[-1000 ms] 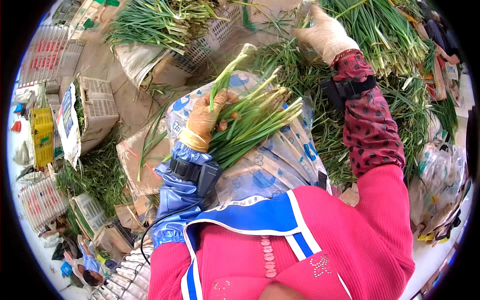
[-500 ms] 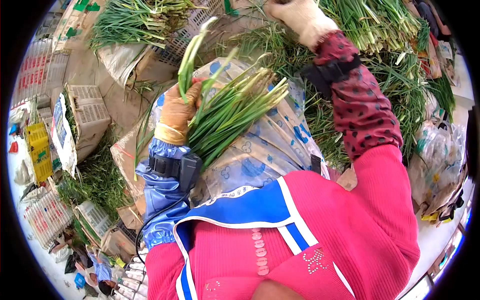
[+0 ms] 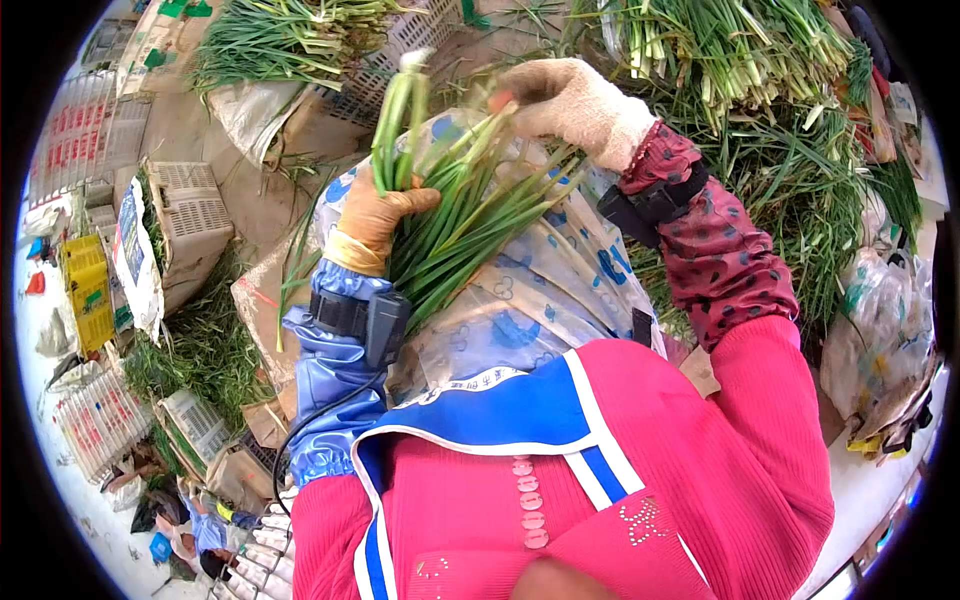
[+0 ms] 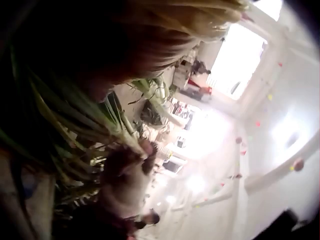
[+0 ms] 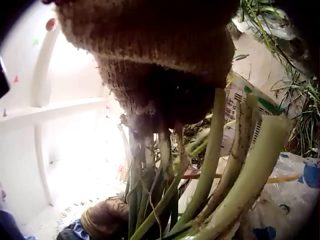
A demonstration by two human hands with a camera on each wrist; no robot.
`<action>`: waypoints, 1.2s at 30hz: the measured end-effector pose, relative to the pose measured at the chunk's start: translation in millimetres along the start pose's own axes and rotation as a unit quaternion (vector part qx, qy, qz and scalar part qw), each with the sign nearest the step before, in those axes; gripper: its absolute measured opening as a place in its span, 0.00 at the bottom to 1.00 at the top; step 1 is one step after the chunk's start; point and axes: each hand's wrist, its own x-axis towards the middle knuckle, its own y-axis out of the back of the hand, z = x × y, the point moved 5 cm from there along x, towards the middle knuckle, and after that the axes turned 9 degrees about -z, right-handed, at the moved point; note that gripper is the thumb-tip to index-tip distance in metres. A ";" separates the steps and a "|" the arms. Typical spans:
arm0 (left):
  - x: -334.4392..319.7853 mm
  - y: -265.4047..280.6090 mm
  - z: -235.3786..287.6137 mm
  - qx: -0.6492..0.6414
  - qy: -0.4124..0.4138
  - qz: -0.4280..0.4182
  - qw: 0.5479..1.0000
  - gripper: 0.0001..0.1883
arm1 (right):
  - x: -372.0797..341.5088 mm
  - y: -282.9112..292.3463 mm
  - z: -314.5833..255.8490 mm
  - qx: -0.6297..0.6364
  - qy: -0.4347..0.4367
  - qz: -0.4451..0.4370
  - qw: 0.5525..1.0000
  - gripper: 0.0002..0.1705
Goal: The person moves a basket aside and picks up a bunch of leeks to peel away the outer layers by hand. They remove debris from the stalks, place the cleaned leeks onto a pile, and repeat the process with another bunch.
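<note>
From where I stand, a person in a pink top and a blue bib [image 3: 500, 415] has both hands on green stalks. The left hand [image 3: 368, 222], in a tan glove, holds a small bunch [image 3: 400, 130], its pale ends pointing up and away from the body. The thumb lies out to the side across the leaves; the other fingers are largely hidden, so I can't tell how far round they go.

The right hand [image 3: 582, 112], in a pale knitted glove, reaches in from the other side, its fingers drawn narrow and bent down. They pinch the ends of several loose stalks [image 3: 470, 220], which lean across just beside the left hand. In the right wrist view, thicker pale stems [image 5: 255, 175] stand beside the pinched ones, apart from the knitted glove's fingertips.

Below the loose stalks, a clear plastic sheet [image 3: 520, 315] with blue prints spreads in front of the person. Beyond the right hand lies a large pile of stalks [image 3: 730, 50], with a mass of loose leaves nearer the body. Over on the left side, another heap [image 3: 290, 40] rests by a pale slatted crate [image 3: 425, 30], and a yellow crate [image 3: 88, 290] stands farther out.
</note>
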 end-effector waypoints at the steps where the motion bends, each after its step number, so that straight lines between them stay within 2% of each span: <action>1: -2.4 4.5 -2.6 -0.089 0.025 0.024 0.995 0.14 | 2.7 5.1 6.1 -0.043 -0.022 0.009 0.999 0.20; 4: -2.5 10.3 -1.1 -0.144 0.020 0.022 0.989 0.12 | 4.4 16.9 21.9 -0.166 -0.109 0.021 0.980 0.16; 5: -2.2 12.0 -3.4 -0.152 0.023 0.025 0.988 0.11 | 3.0 19.0 30.7 -0.156 -0.107 0.043 0.981 0.15; 7: -1.5 13.7 -10.1 -0.183 0.032 0.025 0.982 0.10 | -5.1 18.0 24.3 -0.130 -0.162 0.022 0.978 0.19; 9: -2.9 10.6 -9.0 -0.193 0.029 0.027 0.981 0.10 | -6.1 28.7 9.3 -0.295 -0.099 0.060 0.949 0.20; 10: -3.0 10.7 -10.1 -0.179 0.019 0.052 0.982 0.10 | -11.4 33.7 -11.4 -0.442 -0.067 0.144 0.883 0.20; 11: -3.8 9.7 -9.6 -0.175 0.012 0.057 0.983 0.10 | -14.5 38.5 -20.5 -0.405 -0.052 0.226 0.884 0.20; 13: -5.9 8.0 -7.7 -0.168 -0.003 0.067 0.984 0.10 | -11.1 34.1 -41.5 -0.191 -0.007 0.197 0.961 0.21; 14: -7.4 7.3 -7.0 -0.164 -0.007 0.073 0.984 0.11 | -18.7 19.9 -51.4 -0.122 -0.091 0.183 0.971 0.22; 15: -9.6 6.4 -5.3 -0.163 -0.014 0.076 0.984 0.11 | -23.6 -3.3 -68.0 -0.072 -0.136 0.133 0.979 0.18; 17: -13.3 4.5 -1.9 -0.159 -0.028 0.081 0.984 0.11 | -17.2 -27.2 -57.1 -0.148 -0.174 0.037 0.973 0.18; 20: -14.6 1.6 -3.2 -0.171 -0.032 0.084 0.981 0.11 | -4.8 -60.7 -11.6 0.009 -0.131 0.009 0.991 0.20; 23: -20.2 1.0 -0.8 -0.188 -0.029 0.096 0.977 0.10 | -7.2 -66.5 -0.4 -0.021 -0.125 0.026 0.992 0.17; 24: -19.5 1.8 1.2 -0.195 -0.032 0.101 0.975 0.10 | -7.7 -66.2 1.6 -0.067 -0.128 0.030 0.989 0.17; 28: -14.7 7.3 7.2 -0.031 -0.084 0.163 0.983 0.09 | -20.3 -64.2 -8.1 -0.228 -0.122 0.034 0.965 0.17; 29: -11.2 8.5 3.9 -0.027 -0.081 0.165 0.983 0.09 | -24.3 -63.7 -11.3 -0.260 -0.115 0.031 0.958 0.17; 30: -6.8 12.8 -1.9 -0.022 -0.078 0.167 0.983 0.10 | -27.7 -63.7 -13.2 -0.241 -0.070 0.039 0.967 0.17; 32: -0.1 19.0 -12.5 -0.003 -0.072 0.185 0.980 0.10 | -44.4 -64.7 -20.8 -0.008 -0.115 -0.058 0.992 0.15; 33: 1.0 18.6 -12.8 -0.013 -0.078 0.188 0.979 0.10 | -53.1 -61.9 -27.6 0.109 -0.134 -0.107 0.979 0.15; 34: 1.1 16.9 -13.2 -0.023 -0.084 0.192 0.977 0.10 | -59.8 -56.9 -36.0 0.163 -0.104 -0.190 0.963 0.11; 35: 1.4 16.8 -13.8 -0.032 -0.089 0.195 0.976 0.11 | -61.4 -49.8 -53.9 0.115 -0.068 -0.272 0.953 0.09; 36: 4.0 18.8 -17.4 -0.018 -0.071 0.192 0.979 0.11 | -62.2 -38.3 -53.4 0.173 -0.003 -0.203 0.964 0.08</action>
